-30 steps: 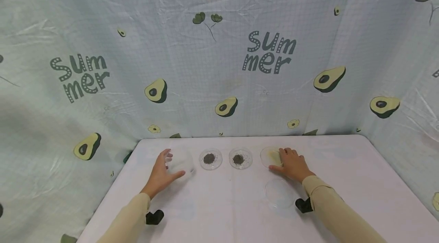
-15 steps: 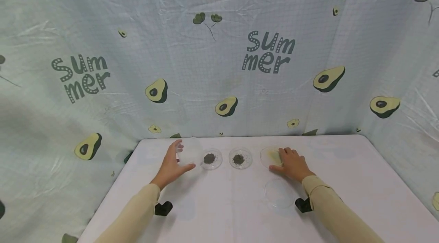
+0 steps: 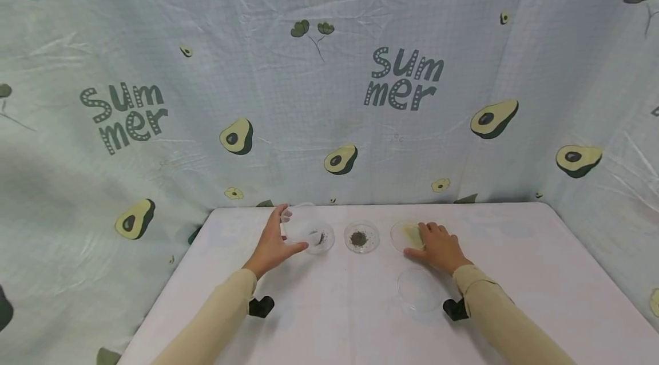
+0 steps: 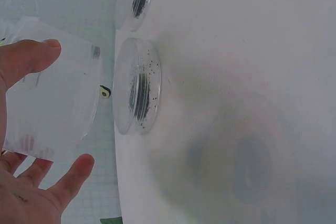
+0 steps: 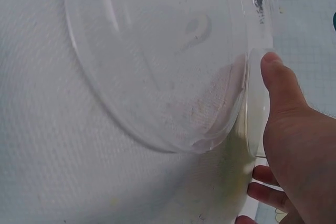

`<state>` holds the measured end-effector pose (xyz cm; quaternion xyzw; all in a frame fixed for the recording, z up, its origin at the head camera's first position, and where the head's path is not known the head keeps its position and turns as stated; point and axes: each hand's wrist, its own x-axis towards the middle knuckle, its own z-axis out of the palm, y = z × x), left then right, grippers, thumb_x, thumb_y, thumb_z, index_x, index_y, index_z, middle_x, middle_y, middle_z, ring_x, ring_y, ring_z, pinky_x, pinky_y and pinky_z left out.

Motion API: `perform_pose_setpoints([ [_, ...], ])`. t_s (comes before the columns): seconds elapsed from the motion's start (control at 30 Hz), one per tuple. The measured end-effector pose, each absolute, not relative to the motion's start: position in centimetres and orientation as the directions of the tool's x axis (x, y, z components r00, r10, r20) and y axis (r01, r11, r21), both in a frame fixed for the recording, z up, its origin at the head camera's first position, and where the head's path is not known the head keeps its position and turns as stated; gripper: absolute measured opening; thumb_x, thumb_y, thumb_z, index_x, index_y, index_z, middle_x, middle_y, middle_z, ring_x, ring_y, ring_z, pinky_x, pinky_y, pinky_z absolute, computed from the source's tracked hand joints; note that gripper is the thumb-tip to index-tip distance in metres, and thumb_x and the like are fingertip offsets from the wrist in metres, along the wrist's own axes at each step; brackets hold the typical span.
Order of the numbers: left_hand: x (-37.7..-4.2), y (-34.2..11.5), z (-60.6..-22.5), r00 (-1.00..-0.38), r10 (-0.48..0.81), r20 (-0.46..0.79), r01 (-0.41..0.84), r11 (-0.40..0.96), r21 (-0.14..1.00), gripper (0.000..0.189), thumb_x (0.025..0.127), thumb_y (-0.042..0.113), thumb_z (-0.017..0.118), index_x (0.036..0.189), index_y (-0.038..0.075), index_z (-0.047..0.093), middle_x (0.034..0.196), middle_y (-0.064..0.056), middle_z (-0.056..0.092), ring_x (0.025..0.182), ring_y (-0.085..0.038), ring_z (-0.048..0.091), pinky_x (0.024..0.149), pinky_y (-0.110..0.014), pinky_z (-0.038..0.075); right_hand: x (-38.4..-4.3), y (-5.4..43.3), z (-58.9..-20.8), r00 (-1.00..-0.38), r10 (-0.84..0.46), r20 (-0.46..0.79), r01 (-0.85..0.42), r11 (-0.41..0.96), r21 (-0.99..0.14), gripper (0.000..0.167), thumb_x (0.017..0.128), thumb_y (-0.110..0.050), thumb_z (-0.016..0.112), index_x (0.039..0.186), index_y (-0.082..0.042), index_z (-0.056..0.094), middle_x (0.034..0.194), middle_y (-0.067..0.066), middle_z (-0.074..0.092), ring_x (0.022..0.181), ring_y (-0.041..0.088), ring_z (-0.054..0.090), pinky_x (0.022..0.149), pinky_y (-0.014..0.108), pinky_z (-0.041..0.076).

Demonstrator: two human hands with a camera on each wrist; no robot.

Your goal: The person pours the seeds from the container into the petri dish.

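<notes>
My left hand (image 3: 272, 245) grips a clear plastic cup (image 4: 58, 93) between thumb and fingers, held up off the table. In the head view the cup overlaps the left petri dish (image 3: 325, 246), which holds a small heap of dark grains. Just right of it stands a second petri dish (image 3: 369, 245) with a similar dark heap. My right hand (image 3: 439, 245) holds the side of a third clear petri dish (image 3: 399, 234), thumb near and fingers far. A pale yellow patch shows in or through that dish.
A round clear lid (image 3: 419, 290) lies in front of the right-hand dish, near the right wrist. The white table (image 3: 350, 319) ends at the back against a printed curtain (image 3: 288, 96), which also closes in both sides.
My left hand has moved right and farther back with the cup, from the table's left part to the left dish. The right hand and the dishes have stayed in place.
</notes>
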<state>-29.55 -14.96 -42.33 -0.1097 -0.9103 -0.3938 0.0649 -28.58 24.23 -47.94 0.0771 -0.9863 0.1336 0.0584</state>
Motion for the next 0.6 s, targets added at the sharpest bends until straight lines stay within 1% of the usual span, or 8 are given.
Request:
perform_pose_setpoints([
  [0.07, -29.6, -14.5, -42.3, -0.971, 0.144, 0.191, 0.238, 0.661, 0.712, 0.100, 0.071, 0.020, 0.086, 0.148, 0.011, 0.023, 0.142, -0.011, 0.042, 0.131, -0.030, 0.044, 0.093, -0.045, 0.053, -28.5, 24.3, -47.9, -0.980, -0.139, 0.141, -0.172, 0.952, -0.254, 0.085, 0.080, -0.058, 0.068, 0.134, 0.006, 0.048, 0.125, 0.029, 0.054, 0.114, 0.046, 0.052, 0.084, 0.066, 0.045],
  [0.23, -29.6, -13.4, -42.1, -0.971, 0.149, 0.189, 0.240, 0.651, 0.720, 0.098, 0.071, 0.019, 0.086, 0.147, 0.010, 0.025, 0.143, -0.013, 0.040, 0.129, -0.031, 0.046, 0.092, -0.045, 0.054, -28.5, 24.3, -47.8, -0.980, -0.138, 0.147, -0.172, 0.951, -0.256, 0.086, 0.079, -0.058, 0.069, 0.133, 0.006, 0.049, 0.125, 0.029, 0.055, 0.114, 0.046, 0.052, 0.084, 0.066, 0.046],
  [0.37, -29.7, -12.6, -42.1, -0.972, 0.149, 0.184, 0.237, 0.647, 0.725, 0.096, 0.071, 0.019, 0.086, 0.146, 0.014, 0.027, 0.142, -0.011, 0.040, 0.130, -0.032, 0.046, 0.093, -0.046, 0.054, -28.7, 24.3, -47.9, -0.981, -0.135, 0.142, -0.168, 0.953, -0.252, 0.086, 0.079, -0.058, 0.069, 0.133, 0.005, 0.049, 0.124, 0.028, 0.055, 0.113, 0.045, 0.053, 0.084, 0.066, 0.046],
  [0.47, -29.9, -12.0, -42.1, -0.969, 0.159, 0.190, 0.248, 0.646, 0.722, 0.095, 0.071, 0.020, 0.086, 0.146, 0.017, 0.028, 0.141, -0.009, 0.041, 0.129, -0.031, 0.045, 0.094, -0.046, 0.053, -28.8, 24.3, -48.0, -0.981, -0.136, 0.138, -0.167, 0.954, -0.250, 0.087, 0.079, -0.059, 0.069, 0.134, 0.005, 0.048, 0.125, 0.028, 0.055, 0.114, 0.044, 0.053, 0.084, 0.066, 0.046],
  [0.6, -30.0, -11.2, -42.0, -0.961, 0.180, 0.211, 0.277, 0.646, 0.711, 0.095, 0.071, 0.021, 0.087, 0.146, 0.016, 0.029, 0.140, -0.009, 0.042, 0.129, -0.028, 0.044, 0.093, -0.046, 0.053, -28.9, 24.4, -48.0, -0.982, -0.136, 0.130, -0.165, 0.955, -0.248, 0.088, 0.079, -0.061, 0.068, 0.134, 0.004, 0.048, 0.126, 0.027, 0.055, 0.115, 0.044, 0.052, 0.085, 0.065, 0.046],
])
